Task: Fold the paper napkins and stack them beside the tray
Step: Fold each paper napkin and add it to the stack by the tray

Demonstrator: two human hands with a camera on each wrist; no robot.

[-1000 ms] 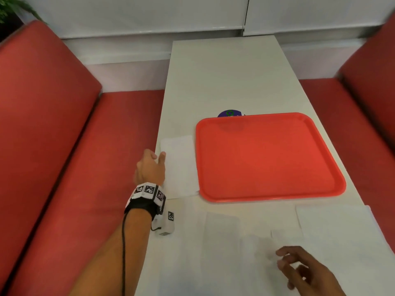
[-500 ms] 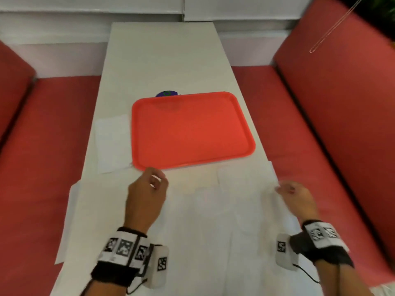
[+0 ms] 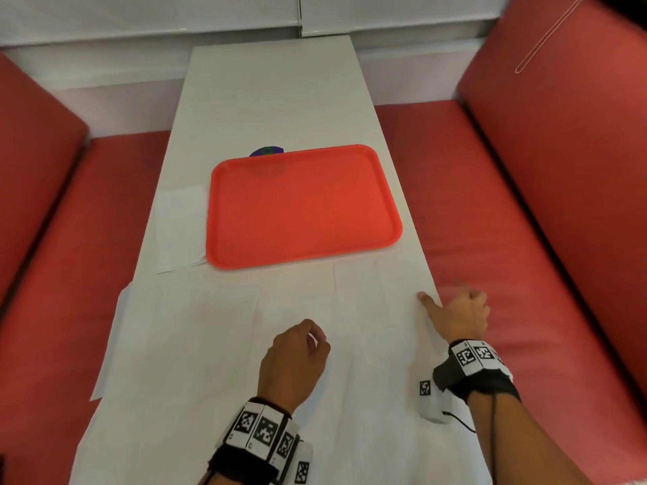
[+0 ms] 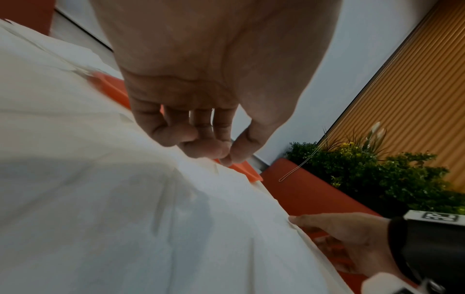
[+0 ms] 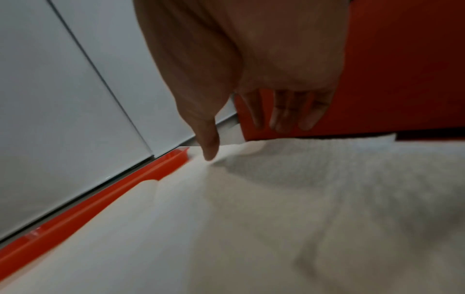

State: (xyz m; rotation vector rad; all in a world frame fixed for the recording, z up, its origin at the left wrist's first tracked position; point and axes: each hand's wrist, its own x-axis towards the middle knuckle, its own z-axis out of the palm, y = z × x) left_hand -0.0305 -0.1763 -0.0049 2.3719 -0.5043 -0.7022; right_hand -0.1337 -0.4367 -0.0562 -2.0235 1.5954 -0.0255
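Observation:
A folded white napkin lies flat against the left side of the empty red tray. Several unfolded napkins overlap on the near part of the table. My left hand hovers over the middle sheet, thumb and fingertips pinching a raised ridge of paper, as the left wrist view shows. My right hand is at the table's right edge. Its thumb presses the border of the rightmost napkin, and its fingers stretch straight past the edge.
The narrow white table runs away from me between two red benches. A purple and green round thing peeks out behind the tray's far rim. A blind cord loop hangs at the right, with potted plants beyond.
My left hand left the folded napkin beside the tray and came back over the spread sheets, then shifted right. My right hand went out to the table's right edge. My head turned right.

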